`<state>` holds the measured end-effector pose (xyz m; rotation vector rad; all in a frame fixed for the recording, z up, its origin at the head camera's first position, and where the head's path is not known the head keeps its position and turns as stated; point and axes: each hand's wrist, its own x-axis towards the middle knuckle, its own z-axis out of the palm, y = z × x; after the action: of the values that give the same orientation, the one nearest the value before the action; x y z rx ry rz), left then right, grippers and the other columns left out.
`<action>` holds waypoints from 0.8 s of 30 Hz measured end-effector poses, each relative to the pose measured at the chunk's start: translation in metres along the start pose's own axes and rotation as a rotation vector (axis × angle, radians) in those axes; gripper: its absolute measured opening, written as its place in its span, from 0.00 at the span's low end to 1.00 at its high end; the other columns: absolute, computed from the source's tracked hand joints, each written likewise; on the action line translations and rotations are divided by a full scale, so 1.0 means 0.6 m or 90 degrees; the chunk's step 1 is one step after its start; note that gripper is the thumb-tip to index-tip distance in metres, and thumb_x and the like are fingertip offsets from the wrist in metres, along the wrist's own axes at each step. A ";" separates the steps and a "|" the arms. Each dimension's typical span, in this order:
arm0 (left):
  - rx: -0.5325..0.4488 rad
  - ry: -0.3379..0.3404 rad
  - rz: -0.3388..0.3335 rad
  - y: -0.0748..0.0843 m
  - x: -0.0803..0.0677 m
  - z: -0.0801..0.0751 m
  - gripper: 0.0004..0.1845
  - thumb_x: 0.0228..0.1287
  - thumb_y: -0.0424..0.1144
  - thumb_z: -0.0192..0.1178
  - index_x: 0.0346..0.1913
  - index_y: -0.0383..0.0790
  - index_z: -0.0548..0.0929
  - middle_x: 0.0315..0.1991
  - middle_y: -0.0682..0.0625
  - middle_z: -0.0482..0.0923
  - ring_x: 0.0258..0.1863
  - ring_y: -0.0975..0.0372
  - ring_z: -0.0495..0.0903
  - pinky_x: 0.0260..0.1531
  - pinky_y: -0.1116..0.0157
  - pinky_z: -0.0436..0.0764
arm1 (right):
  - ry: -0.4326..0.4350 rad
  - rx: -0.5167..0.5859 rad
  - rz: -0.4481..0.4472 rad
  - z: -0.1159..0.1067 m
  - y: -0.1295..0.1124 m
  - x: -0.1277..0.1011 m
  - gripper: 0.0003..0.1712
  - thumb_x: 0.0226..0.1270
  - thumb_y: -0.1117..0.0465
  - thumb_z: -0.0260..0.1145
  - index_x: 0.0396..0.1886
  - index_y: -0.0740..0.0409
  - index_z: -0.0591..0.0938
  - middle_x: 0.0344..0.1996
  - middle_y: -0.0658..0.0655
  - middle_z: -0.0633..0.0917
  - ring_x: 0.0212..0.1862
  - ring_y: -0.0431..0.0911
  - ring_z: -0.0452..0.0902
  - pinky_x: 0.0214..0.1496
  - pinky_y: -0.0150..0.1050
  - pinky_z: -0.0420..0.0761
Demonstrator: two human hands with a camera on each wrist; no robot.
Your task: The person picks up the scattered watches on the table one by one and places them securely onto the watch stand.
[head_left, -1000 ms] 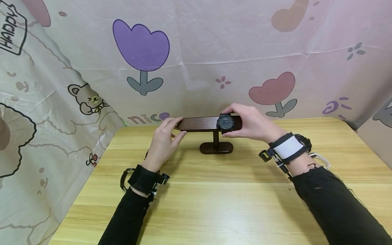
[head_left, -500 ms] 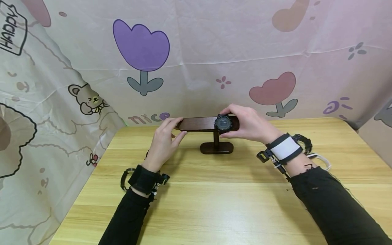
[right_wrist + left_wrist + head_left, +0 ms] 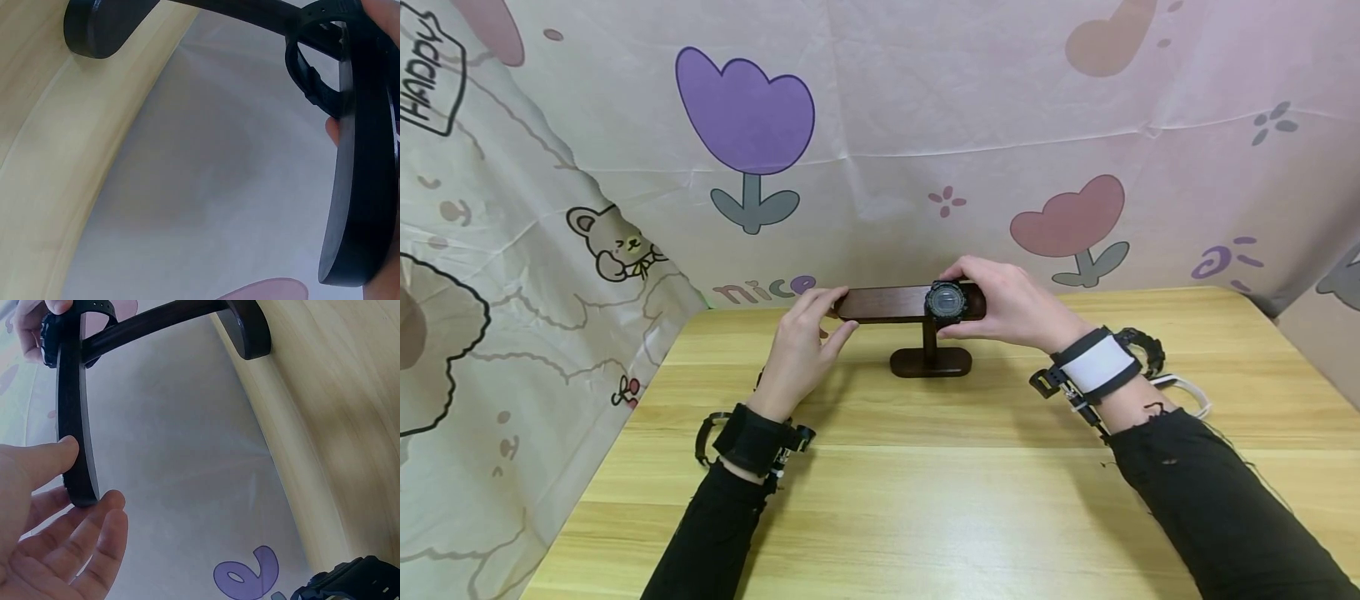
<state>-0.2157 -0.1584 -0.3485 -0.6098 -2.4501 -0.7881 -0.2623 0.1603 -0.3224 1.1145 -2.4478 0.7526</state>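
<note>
A dark wooden display stand (image 3: pixel 880 305) has a horizontal bar on a short post above a flat oval base (image 3: pixel 930 363). Around the right part of the bar sits a black wristwatch (image 3: pixel 946 302), its round face towards me. My right hand (image 3: pixel 1022 304) holds the watch, thumb below and fingers over the top. In the right wrist view the strap (image 3: pixel 303 72) forms a closed loop behind the bar. My left hand (image 3: pixel 797 354) pinches the bar's left end. The left wrist view shows its thumb (image 3: pixel 53 459) on one side and fingers behind the end.
Beyond my right wrist lie a black watch strap (image 3: pixel 1142 350) and a white loop (image 3: pixel 1183 392) on the wooden table (image 3: pixel 925 500). A black loop (image 3: pixel 703 437) shows beside my left wrist. A printed cloth (image 3: pixel 880 108) hangs right behind the stand.
My right hand has slid the watch a little to the left along the bar, then stopped. My left hand has stayed at the bar's left end.
</note>
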 end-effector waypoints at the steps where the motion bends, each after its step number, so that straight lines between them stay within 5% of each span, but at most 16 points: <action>1: 0.001 0.000 -0.001 0.000 0.000 0.000 0.26 0.74 0.39 0.70 0.71 0.35 0.80 0.63 0.40 0.82 0.50 0.48 0.86 0.40 0.58 0.88 | -0.002 -0.002 0.002 0.000 0.000 0.000 0.39 0.49 0.48 0.91 0.58 0.54 0.82 0.51 0.51 0.89 0.49 0.43 0.87 0.53 0.45 0.89; 24: 0.006 -0.001 0.003 -0.001 0.001 0.000 0.26 0.74 0.39 0.70 0.71 0.36 0.81 0.62 0.40 0.82 0.52 0.50 0.86 0.41 0.59 0.89 | -0.003 -0.046 0.010 -0.002 0.002 -0.005 0.45 0.49 0.40 0.89 0.64 0.52 0.81 0.54 0.51 0.89 0.53 0.45 0.86 0.56 0.50 0.88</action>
<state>-0.2164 -0.1588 -0.3483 -0.6125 -2.4521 -0.7738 -0.2613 0.1638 -0.3233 1.0719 -2.4700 0.6605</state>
